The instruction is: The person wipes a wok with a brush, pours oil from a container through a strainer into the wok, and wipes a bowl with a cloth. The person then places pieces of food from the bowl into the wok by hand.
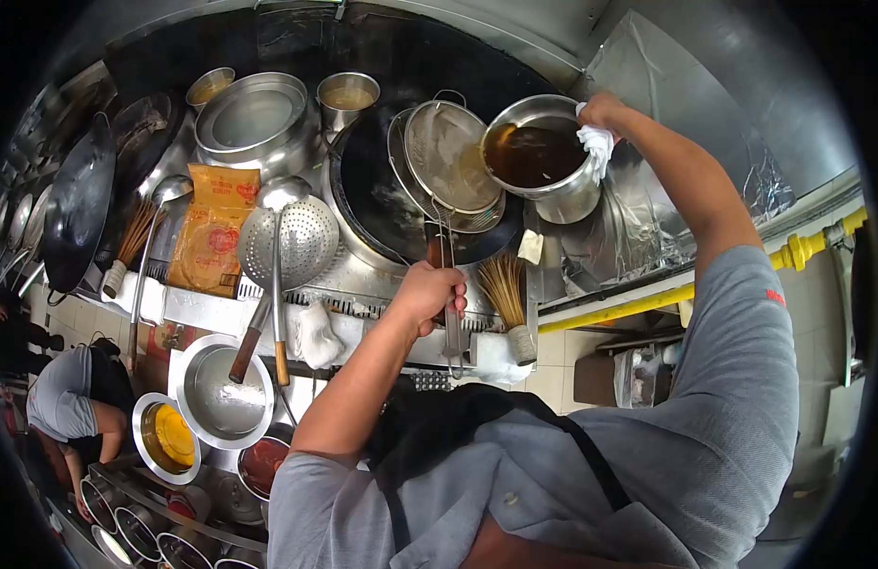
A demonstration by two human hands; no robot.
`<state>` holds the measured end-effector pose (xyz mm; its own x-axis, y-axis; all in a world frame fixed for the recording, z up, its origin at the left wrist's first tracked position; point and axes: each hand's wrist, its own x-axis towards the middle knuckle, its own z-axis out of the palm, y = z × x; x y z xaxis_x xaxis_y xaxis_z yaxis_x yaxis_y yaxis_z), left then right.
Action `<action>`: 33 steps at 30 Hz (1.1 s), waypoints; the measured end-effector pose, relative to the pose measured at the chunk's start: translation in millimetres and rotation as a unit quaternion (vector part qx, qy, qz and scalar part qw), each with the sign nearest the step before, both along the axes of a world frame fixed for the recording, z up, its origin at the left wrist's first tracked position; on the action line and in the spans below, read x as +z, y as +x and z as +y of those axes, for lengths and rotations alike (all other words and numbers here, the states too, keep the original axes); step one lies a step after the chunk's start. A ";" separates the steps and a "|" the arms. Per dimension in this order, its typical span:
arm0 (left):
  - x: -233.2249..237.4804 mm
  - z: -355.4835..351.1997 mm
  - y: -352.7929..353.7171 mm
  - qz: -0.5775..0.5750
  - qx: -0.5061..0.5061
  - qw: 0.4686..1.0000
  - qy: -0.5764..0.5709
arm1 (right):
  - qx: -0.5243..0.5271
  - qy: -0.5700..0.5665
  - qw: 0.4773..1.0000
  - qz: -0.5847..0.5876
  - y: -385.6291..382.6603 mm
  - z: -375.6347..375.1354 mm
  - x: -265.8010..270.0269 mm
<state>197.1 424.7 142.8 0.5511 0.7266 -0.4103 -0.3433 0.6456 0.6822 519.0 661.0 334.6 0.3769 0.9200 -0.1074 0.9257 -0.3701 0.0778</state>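
Observation:
My left hand (429, 298) is wrapped round the long metal handle of a fine-mesh strainer (439, 142). The strainer lies over a black wok (358, 194), with a wider wire skimmer (488, 220) under it. A white cloth (597, 142) is bunched in my right hand (605, 112), which grips the far rim of a steel pot (567, 201) through it. Dark brown liquid (534, 156) fills much of the pot, which leans toward the strainer, its rim right at the mesh edge. A bamboo brush (503, 284) rests near my left hand.
Left of the wok are a perforated ladle (306, 248), an orange packet (213, 228) and a large steel pot (254, 123). Steel bowls (226, 379) stand below the counter edge. A yellow pipe (638, 296) runs along the right. Another person (74, 394) bends at lower left.

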 end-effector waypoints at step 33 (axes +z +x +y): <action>-25.3 -2.2 37.6 -0.025 0.050 0.998 -0.002 | 0.094 -0.105 0.946 -0.292 -106.1 26.6 -38.2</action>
<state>234.7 422.5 117.6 0.4961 0.7773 -0.3869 -0.4398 0.6092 0.6599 412.9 687.6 296.5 0.2596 0.9582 -0.1201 0.7507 -0.1220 0.6493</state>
